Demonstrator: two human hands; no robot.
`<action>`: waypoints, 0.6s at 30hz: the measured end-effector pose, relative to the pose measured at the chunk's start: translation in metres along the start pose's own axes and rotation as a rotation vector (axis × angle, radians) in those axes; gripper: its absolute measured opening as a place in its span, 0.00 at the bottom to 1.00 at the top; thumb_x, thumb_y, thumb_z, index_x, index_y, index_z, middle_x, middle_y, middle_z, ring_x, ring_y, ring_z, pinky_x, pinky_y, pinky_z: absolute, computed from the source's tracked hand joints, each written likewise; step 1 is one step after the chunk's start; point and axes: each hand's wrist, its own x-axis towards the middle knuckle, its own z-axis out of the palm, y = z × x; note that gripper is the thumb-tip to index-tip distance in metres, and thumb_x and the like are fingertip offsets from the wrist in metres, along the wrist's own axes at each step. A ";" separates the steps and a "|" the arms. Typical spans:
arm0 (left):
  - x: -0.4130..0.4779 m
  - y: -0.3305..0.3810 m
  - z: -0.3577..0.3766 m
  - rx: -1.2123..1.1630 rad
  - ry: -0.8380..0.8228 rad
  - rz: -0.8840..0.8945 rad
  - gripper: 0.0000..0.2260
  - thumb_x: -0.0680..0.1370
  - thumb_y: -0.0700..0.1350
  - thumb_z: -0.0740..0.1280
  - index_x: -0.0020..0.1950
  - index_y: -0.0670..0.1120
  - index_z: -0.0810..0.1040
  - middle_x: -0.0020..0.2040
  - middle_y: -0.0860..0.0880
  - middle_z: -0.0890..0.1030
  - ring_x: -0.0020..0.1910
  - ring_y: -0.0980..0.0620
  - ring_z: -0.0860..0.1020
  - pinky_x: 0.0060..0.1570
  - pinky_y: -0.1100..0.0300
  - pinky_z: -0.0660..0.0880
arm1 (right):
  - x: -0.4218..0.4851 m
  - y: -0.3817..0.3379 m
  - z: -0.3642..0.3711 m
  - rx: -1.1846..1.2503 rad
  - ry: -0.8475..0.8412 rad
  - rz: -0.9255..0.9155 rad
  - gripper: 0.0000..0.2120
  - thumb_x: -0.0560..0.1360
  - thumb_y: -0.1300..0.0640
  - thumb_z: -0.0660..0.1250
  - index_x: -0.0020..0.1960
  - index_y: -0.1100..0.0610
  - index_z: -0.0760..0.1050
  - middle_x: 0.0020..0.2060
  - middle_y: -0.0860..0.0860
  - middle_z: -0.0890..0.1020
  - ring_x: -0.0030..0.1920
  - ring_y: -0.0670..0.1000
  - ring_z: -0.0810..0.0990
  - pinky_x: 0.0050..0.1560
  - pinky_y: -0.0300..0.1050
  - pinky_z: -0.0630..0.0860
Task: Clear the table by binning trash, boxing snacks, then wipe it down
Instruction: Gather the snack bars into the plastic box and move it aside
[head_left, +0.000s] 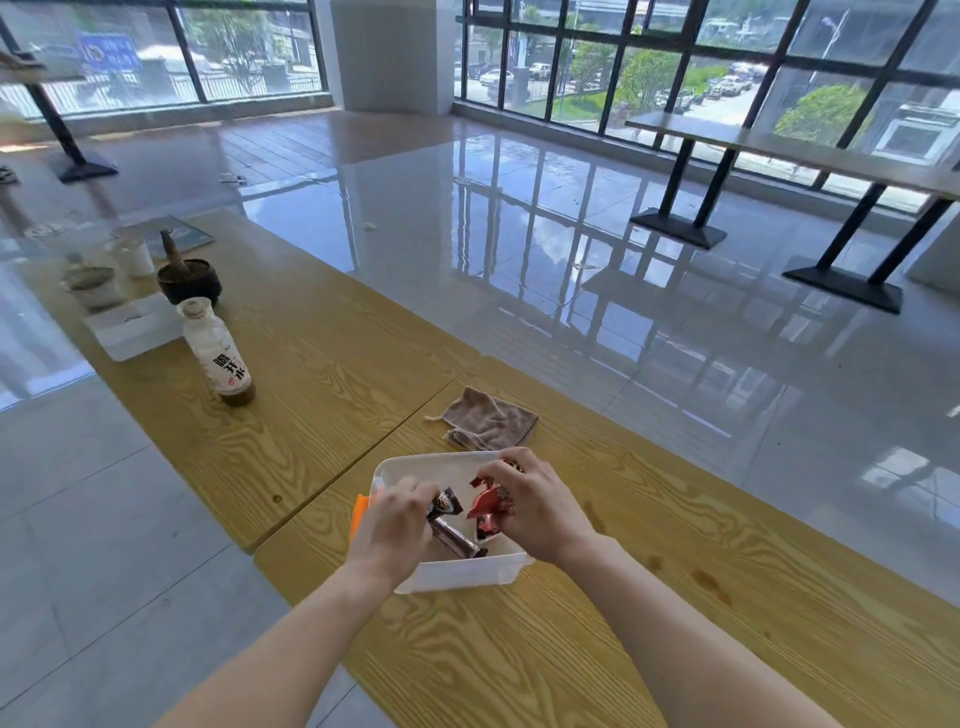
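Observation:
A white plastic box (467, 571) with an orange clip on its left side stands on the wooden table (571, 649). Both hands reach into it. My left hand (397, 525) grips a dark brown snack bar wrapper (452, 530) over the box. My right hand (535, 506) holds a red snack packet (488, 506) inside the box. A brown cloth (491, 421) lies folded just behind the box. A nearly empty drink bottle (221, 353) with a white label stands upright on the adjoining table, to the far left.
Farther along the left table are a white lid or tray (132, 327), a black bowl (189, 280) with a pestle, cups (135, 254) and a booklet (176, 234). Dark stains (709, 582) mark the wood at right. Glossy floor surrounds the tables.

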 end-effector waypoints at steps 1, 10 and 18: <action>0.004 -0.001 0.003 0.050 -0.010 0.002 0.09 0.74 0.37 0.66 0.51 0.50 0.78 0.44 0.49 0.78 0.43 0.44 0.75 0.40 0.56 0.65 | 0.004 -0.002 0.004 -0.009 -0.015 -0.005 0.23 0.73 0.60 0.71 0.65 0.45 0.74 0.66 0.50 0.70 0.63 0.58 0.70 0.62 0.51 0.71; 0.024 -0.006 0.023 0.188 -0.134 0.038 0.11 0.73 0.33 0.61 0.47 0.49 0.75 0.42 0.50 0.73 0.37 0.48 0.70 0.55 0.50 0.70 | 0.025 -0.007 0.029 -0.126 -0.036 -0.076 0.20 0.71 0.62 0.69 0.60 0.45 0.75 0.65 0.51 0.71 0.65 0.61 0.69 0.55 0.50 0.68; 0.018 -0.022 0.021 0.101 -0.039 0.086 0.14 0.67 0.31 0.67 0.47 0.46 0.80 0.40 0.49 0.77 0.41 0.47 0.73 0.46 0.54 0.72 | 0.023 -0.002 0.030 -0.065 -0.044 -0.064 0.22 0.73 0.57 0.72 0.65 0.47 0.77 0.70 0.53 0.70 0.70 0.58 0.65 0.66 0.55 0.71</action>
